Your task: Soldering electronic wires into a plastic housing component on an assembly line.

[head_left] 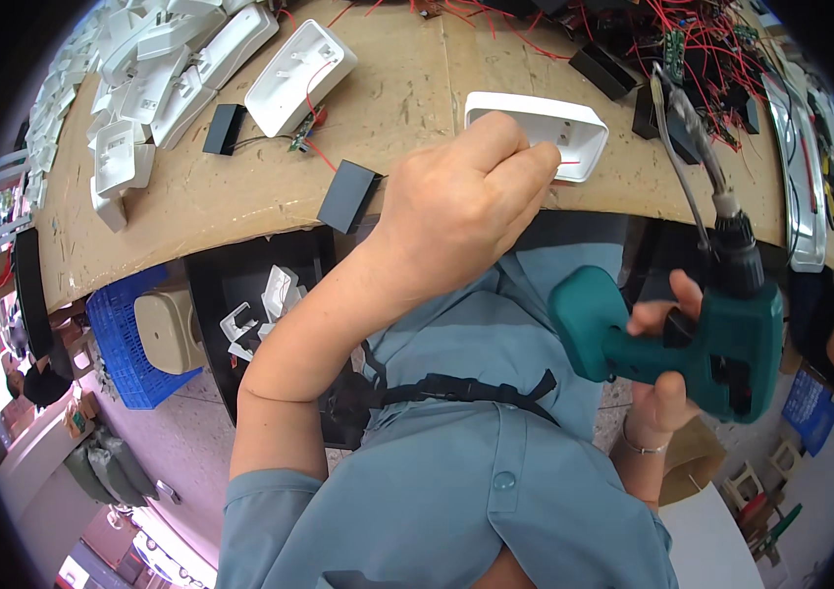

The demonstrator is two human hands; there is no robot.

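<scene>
My left hand [461, 201] is closed in a pinch over the near left part of a white plastic housing [589, 142] at the table's front edge. A short red wire pokes out from its fingertips inside the housing; the rest of what it holds is hidden. Lower right, my right hand [667, 344] grips a green soldering gun [746, 334] by its handle. The gun's metal tip, with a thin tube alongside, points up and away over the table. Left of my left hand lies a black box [348, 196], joined by a red wire to a small circuit board [301, 141].
Another white housing [285, 93] and a second black box [225, 130] lie farther left. White housings [157, 83] pile up at the far left. Tangled red wires [706, 59] with boards and black boxes fill the far right. A beige stool [167, 329] and blue crate [128, 363] stand below.
</scene>
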